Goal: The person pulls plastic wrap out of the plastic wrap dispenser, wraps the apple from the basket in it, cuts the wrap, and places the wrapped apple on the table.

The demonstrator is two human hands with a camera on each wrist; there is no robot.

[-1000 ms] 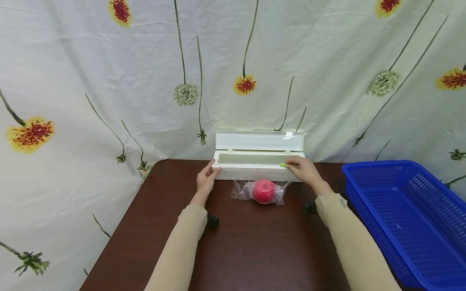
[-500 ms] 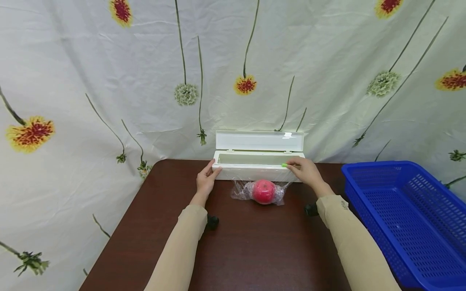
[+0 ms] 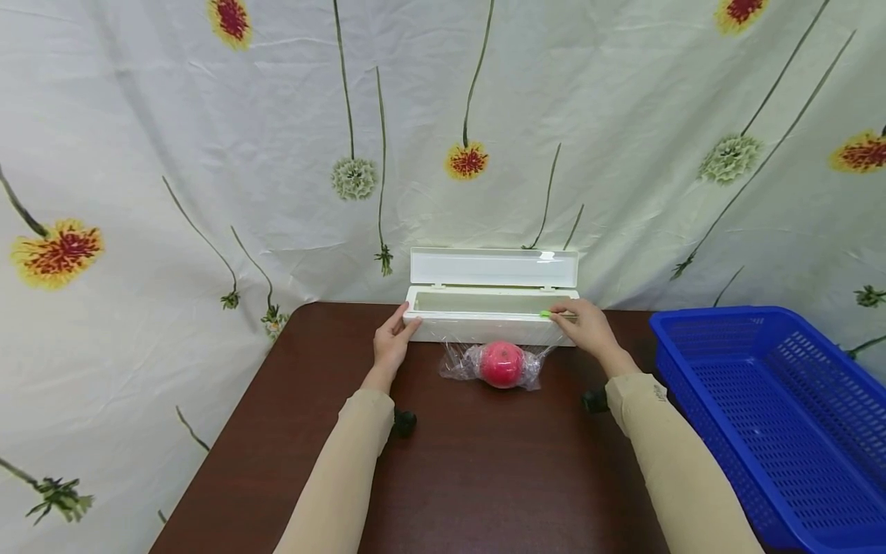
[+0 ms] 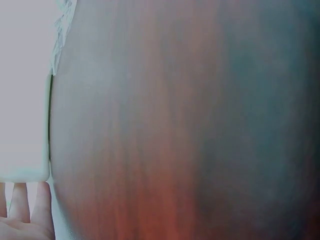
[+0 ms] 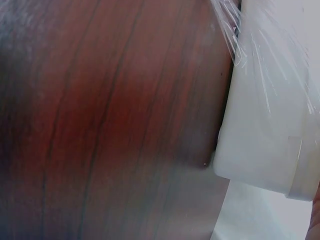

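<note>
A long white cling film dispenser (image 3: 477,331) stands at the table's back edge, its lid (image 3: 491,269) raised. My left hand (image 3: 391,345) holds its left end, thumb in front; in the left wrist view, fingers (image 4: 42,205) show at the box end. Near the right end, my right hand (image 3: 587,329) pinches a small green slide cutter (image 3: 546,314) on the front top edge. Cling film (image 3: 457,365) hangs over the front and wraps a round red fruit (image 3: 501,365) on the table. The right wrist view catches film (image 5: 227,25) across the box, with that hand almost wholly out of frame.
A blue plastic basket (image 3: 713,431) stands to the right, beside my right forearm. Behind the dark brown table (image 3: 498,477) hangs a white flowered cloth (image 3: 277,154), close to the raised lid.
My right hand has slid the green cutter a little to the right along the dispenser's edge. The left hand, dispenser and wrapped fruit have stayed in place.
</note>
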